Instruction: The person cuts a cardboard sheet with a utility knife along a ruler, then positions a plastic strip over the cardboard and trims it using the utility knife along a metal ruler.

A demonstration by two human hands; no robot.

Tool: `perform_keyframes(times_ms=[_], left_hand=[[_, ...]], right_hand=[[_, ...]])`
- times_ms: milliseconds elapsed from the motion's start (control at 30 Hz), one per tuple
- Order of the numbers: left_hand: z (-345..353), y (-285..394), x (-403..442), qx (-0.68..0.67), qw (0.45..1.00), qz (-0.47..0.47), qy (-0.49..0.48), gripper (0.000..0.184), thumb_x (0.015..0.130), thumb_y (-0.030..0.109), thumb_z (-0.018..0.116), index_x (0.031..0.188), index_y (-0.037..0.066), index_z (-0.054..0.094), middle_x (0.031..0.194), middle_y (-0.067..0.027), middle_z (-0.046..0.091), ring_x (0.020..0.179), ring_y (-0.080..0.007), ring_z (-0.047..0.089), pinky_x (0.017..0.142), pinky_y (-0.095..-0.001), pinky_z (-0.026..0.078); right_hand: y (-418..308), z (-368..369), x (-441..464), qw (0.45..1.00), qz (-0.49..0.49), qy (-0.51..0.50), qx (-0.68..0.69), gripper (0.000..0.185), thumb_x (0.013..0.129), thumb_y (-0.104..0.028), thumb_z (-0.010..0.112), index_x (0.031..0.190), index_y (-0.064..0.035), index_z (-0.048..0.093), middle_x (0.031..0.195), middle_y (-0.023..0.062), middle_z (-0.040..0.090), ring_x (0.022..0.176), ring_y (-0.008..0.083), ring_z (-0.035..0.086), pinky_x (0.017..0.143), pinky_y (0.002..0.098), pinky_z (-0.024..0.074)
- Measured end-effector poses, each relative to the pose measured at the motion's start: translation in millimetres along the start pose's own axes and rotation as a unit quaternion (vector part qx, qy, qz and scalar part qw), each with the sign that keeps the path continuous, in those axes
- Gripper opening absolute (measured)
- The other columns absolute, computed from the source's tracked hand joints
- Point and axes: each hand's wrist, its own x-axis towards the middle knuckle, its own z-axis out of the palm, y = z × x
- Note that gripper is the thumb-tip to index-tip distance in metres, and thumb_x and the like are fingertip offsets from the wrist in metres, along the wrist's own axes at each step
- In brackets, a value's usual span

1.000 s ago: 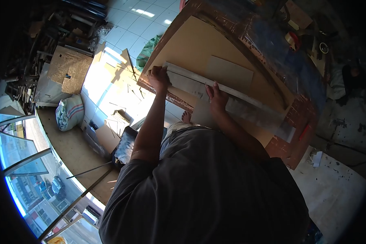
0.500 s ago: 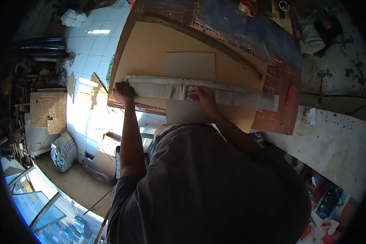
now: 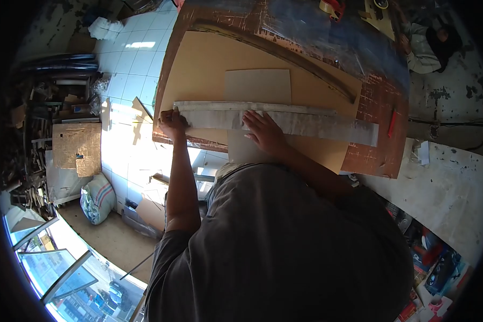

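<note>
Harsh floor glare, dark fisheye edges

Between the pale strip and the dark bar, a hand could pass over the board — the only thing there is a flat sheet. The gap narrows rightward, where the bar slants nearer; a red tool lies right, on the counter.
</note>
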Motion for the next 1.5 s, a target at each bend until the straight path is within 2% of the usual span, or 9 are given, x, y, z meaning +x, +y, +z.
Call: perform_keyframes(times_ms=[233, 433, 533, 700, 933, 1033, 1200, 1267, 1500], left_hand=[[-7, 18, -6, 0.039, 0.999, 0.016, 0.010, 0.026, 0.077, 0.023, 0.082, 0.087, 0.004, 0.067, 0.088, -0.0121, 0.067, 0.084, -0.0302, 0.063, 0.077, -0.0477, 0.049], [-3, -2, 3, 0.034, 0.999, 0.000, -0.016, 0.028, 0.078, 0.029, 0.080, 0.087, 0.005, 0.067, 0.088, -0.0120, 0.067, 0.089, -0.0315, 0.061, 0.081, -0.0497, 0.047], [-3, 1, 2, 0.050, 0.999, 0.013, -0.008, 0.028, 0.079, 0.029, 0.080, 0.086, 0.005, 0.067, 0.088, -0.0123, 0.066, 0.089, -0.0316, 0.061, 0.080, -0.0491, 0.047], [-8, 16, -3, 0.048, 0.998, 0.028, 0.007, 0.027, 0.078, 0.025, 0.081, 0.084, 0.004, 0.067, 0.087, -0.0133, 0.066, 0.085, -0.0317, 0.062, 0.076, -0.0478, 0.048], [-3, -4, 5, 0.043, 0.999, 0.029, -0.006, 0.029, 0.077, 0.024, 0.083, 0.088, 0.002, 0.068, 0.088, -0.0134, 0.066, 0.081, -0.0307, 0.063, 0.074, -0.0467, 0.050], [5, -27, 13, -0.032, 0.999, -0.036, -0.022, 0.027, 0.077, 0.022, 0.083, 0.087, 0.002, 0.069, 0.085, -0.0135, 0.067, 0.081, -0.0301, 0.063, 0.074, -0.0461, 0.050], [5, -35, 15, -0.011, 0.998, -0.050, -0.038, 0.025, 0.079, 0.022, 0.082, 0.089, 0.002, 0.069, 0.085, -0.0136, 0.067, 0.080, -0.0298, 0.063, 0.072, -0.0452, 0.050], [2, -25, 13, 0.017, 0.999, -0.011, -0.030, 0.025, 0.079, 0.021, 0.082, 0.090, 0.002, 0.069, 0.083, -0.0130, 0.068, 0.078, -0.0287, 0.064, 0.071, -0.0447, 0.050], [-6, -7, 8, -0.035, 0.996, -0.052, -0.064, 0.022, 0.083, 0.019, 0.078, 0.090, 0.001, 0.068, 0.080, -0.0101, 0.067, 0.074, -0.0229, 0.061, 0.067, -0.0406, 0.049]], right_hand=[[-6, -7, -6, 1.000, 0.004, 0.005, -0.016, 0.065, 0.093, -0.040, 0.062, 0.145, -0.0036, 0.044, 0.155, 0.0126, 0.041, 0.146, 0.0279, 0.033, 0.119, 0.0503, 0.0236], [8, -9, -5, 0.997, 0.006, 0.008, 0.070, 0.061, 0.091, -0.030, 0.066, 0.143, -0.0035, 0.046, 0.153, 0.0124, 0.043, 0.145, 0.0280, 0.034, 0.118, 0.0485, 0.0281], [9, -16, -1, 0.997, 0.033, 0.036, 0.052, 0.058, 0.090, -0.024, 0.067, 0.141, -0.0041, 0.049, 0.151, 0.0116, 0.044, 0.144, 0.0275, 0.036, 0.117, 0.0479, 0.0304], [8, -10, -2, 0.995, 0.052, 0.043, -0.068, 0.058, 0.086, -0.032, 0.070, 0.135, -0.0050, 0.055, 0.149, 0.0099, 0.048, 0.141, 0.0262, 0.039, 0.114, 0.0486, 0.0306], [1, -13, -1, 0.994, 0.091, 0.027, -0.054, 0.058, 0.089, -0.031, 0.067, 0.138, -0.0038, 0.053, 0.151, 0.0091, 0.046, 0.143, 0.0256, 0.038, 0.115, 0.0475, 0.0306], [6, -19, -6, 0.994, 0.103, 0.037, -0.017, 0.058, 0.089, -0.030, 0.067, 0.138, -0.0022, 0.052, 0.149, 0.0119, 0.047, 0.142, 0.0280, 0.039, 0.114, 0.0481, 0.0311], [42, -42, -32, 0.968, 0.229, 0.089, -0.051, 0.060, 0.090, -0.030, 0.066, 0.139, 0.0002, 0.049, 0.147, 0.0167, 0.047, 0.140, 0.0345, 0.039, 0.113, 0.0503, 0.0307], [57, -54, -50, 0.961, 0.251, 0.093, -0.071, 0.059, 0.091, -0.030, 0.065, 0.139, 0.0000, 0.049, 0.147, 0.0166, 0.047, 0.140, 0.0326, 0.039, 0.113, 0.0512, 0.0309], [94, -71, -114, 0.941, 0.302, 0.094, -0.118, 0.055, 0.094, -0.031, 0.061, 0.140, -0.0042, 0.050, 0.148, 0.0134, 0.047, 0.143, 0.0292, 0.037, 0.116, 0.0539, 0.0269]])
